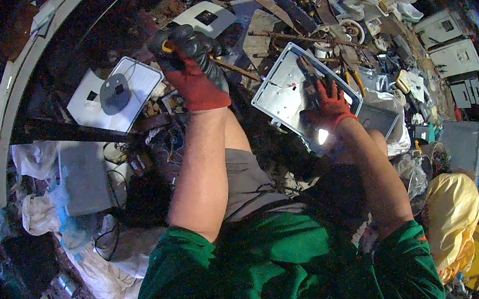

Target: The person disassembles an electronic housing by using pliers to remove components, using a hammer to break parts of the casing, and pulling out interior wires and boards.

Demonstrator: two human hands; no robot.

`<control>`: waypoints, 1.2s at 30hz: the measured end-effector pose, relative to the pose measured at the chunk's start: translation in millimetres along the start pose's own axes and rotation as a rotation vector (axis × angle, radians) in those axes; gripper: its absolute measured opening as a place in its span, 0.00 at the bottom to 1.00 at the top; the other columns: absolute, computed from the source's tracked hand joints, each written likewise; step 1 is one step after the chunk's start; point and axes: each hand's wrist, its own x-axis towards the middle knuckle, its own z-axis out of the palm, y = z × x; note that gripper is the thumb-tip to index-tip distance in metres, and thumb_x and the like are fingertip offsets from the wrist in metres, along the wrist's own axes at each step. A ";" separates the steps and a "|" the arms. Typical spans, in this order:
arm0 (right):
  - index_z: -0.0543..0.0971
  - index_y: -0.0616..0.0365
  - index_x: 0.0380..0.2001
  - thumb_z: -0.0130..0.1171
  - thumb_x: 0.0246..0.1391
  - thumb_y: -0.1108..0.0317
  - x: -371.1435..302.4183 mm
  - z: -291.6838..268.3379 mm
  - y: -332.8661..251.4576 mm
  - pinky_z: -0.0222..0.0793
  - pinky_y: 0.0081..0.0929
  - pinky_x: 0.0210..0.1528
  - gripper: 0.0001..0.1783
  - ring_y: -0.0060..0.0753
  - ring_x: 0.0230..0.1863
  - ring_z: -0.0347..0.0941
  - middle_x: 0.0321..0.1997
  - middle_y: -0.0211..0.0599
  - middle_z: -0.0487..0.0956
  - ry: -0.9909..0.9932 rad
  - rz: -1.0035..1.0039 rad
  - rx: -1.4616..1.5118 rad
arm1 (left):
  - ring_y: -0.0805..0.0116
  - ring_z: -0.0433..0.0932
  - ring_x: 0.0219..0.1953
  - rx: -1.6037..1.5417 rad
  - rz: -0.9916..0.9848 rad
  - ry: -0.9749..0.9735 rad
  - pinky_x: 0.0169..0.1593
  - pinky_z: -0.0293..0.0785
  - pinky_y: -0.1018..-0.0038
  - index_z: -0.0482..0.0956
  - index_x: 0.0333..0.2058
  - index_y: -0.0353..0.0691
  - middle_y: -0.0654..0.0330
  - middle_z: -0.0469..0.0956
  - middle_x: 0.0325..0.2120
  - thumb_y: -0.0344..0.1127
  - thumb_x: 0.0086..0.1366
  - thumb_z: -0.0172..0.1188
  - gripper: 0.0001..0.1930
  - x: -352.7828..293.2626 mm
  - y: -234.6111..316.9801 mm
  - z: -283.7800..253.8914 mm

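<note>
My left hand point(193, 67), in a red and black glove, is closed around a tool with a yellow-orange handle point(167, 46); its working end cannot be made out. A thin brownish rod point(237, 70) shows beside this fist and points toward the box; whether it belongs to the tool is unclear. In front of me lies an open, shallow grey-white box point(276, 81), tilted, with a dark strip-like part point(309, 66) inside. My right hand point(334, 104), gloved in red, rests over the box's right side with fingers spread. Bright light glints at the box's near corner.
White panels with dark square cut-outs point(85, 98) lie at the left, a dark grey oval plate point(115, 94) on one. Orange-handled pliers point(355, 79) sit right of the box. Scrap and tools crowd the far side; a yellow sack point(453, 214) stands at right.
</note>
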 end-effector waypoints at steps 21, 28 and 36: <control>0.41 0.36 0.70 0.63 0.40 0.37 -5.4 -11.3 -2.8 0.47 0.54 0.67 0.60 0.70 0.70 0.41 0.73 0.55 0.37 -0.015 0.017 0.006 | 0.63 0.65 0.60 0.554 -0.336 0.144 0.64 0.54 0.59 0.65 0.60 0.46 0.59 0.68 0.57 0.42 0.67 0.49 0.24 -79.8 16.5 -21.9; 0.39 0.37 0.70 0.61 0.38 0.32 1.2 -9.2 -0.3 0.47 0.51 0.68 0.62 0.71 0.70 0.40 0.73 0.57 0.35 -0.063 0.023 0.002 | 0.56 0.70 0.50 1.349 -0.091 -0.588 0.56 0.64 0.61 0.73 0.47 0.39 0.52 0.71 0.47 0.28 0.59 0.58 0.17 -108.9 56.2 -30.7; 0.37 0.37 0.70 0.60 0.39 0.30 7.8 -8.1 -0.1 0.46 0.54 0.68 0.63 0.73 0.69 0.39 0.73 0.58 0.34 -0.079 0.002 -0.089 | 0.56 0.74 0.39 0.527 -0.108 -0.324 0.50 0.69 0.54 0.75 0.38 0.39 0.56 0.75 0.33 0.36 0.60 0.63 0.11 -125.1 49.9 -5.0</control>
